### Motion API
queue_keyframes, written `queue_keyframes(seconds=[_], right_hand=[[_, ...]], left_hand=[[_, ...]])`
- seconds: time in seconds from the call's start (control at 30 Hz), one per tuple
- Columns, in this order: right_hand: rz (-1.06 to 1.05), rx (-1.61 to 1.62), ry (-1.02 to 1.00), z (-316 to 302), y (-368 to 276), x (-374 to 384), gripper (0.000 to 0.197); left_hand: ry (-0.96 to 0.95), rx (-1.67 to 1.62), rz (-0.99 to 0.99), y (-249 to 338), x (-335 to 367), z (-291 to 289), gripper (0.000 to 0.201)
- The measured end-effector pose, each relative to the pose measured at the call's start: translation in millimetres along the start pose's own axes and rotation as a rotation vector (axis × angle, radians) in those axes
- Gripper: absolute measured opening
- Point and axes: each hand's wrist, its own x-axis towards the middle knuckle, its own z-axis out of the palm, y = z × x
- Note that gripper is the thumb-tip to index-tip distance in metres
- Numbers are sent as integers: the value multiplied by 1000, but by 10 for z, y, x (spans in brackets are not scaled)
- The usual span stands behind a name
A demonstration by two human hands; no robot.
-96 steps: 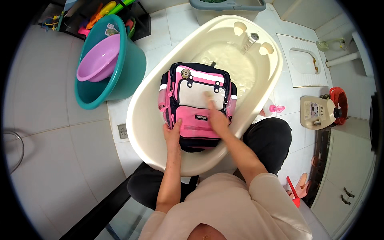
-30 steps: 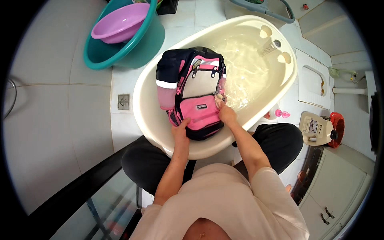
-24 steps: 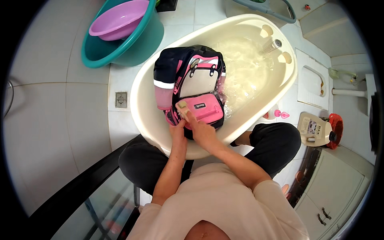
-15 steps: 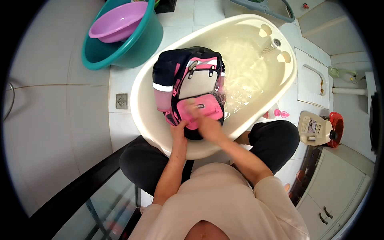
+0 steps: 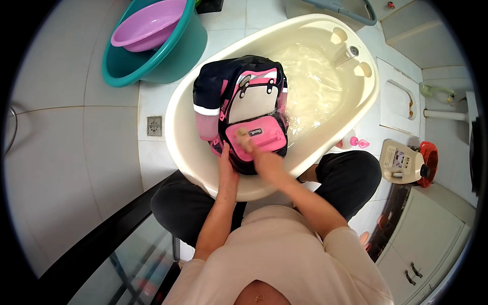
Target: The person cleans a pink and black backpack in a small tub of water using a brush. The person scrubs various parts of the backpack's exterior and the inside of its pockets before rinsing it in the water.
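Note:
A navy, pink and white backpack [image 5: 252, 108] lies in the left part of a cream plastic tub [image 5: 182, 158], its front facing up. Shallow water [image 5: 311, 81] ripples beside it. At the bag's lower left edge, my left hand [image 5: 226, 163] grips the fabric, its thumb on top and the other fingers mostly hidden. My right hand [image 5: 268, 165], smeared by motion, is closed on a small beige scrub brush [image 5: 243, 137]. The brush's end lies over the pink front pocket [image 5: 264, 133]; its bristles cannot be made out.
A teal tub [image 5: 175, 63] with a pink basin [image 5: 150, 28] inside stands at upper left. A grey bucket [image 5: 351, 14] is behind the tub. On the right are a beige jug [image 5: 399, 161], a red bin [image 5: 428, 162] and a squat toilet [image 5: 399, 99]. A floor drain [image 5: 154, 126] lies left.
The brush, a blur before, now shows more clearly over the pink pocket. My right hand has shifted slightly down and right. My left hand keeps its hold on the backpack's edge.

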Motion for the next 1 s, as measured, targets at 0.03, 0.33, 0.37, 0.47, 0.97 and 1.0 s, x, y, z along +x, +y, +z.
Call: queue_keyframes(seconds=[0.03, 0.33, 0.37, 0.47, 0.97, 1.0], right_hand=[[77, -25, 34, 35, 271, 177, 50], [-46, -40, 79, 160, -35, -115, 45], [-43, -64, 60, 143, -60, -97, 44], [122, -52, 129, 73, 343, 400, 46], [12, -58, 74, 67, -26, 87, 45], [-65, -61, 31, 25, -161, -71, 44]], left_hand=[[23, 80, 32, -14, 34, -32, 38], [128, 192, 101, -46, 84, -173, 39], [132, 190, 105, -66, 131, -240, 39], [130, 193, 89, -184, 258, -285, 38], [190, 223, 195, -155, 153, -239, 40], [170, 218, 232, -147, 130, -245, 40]])
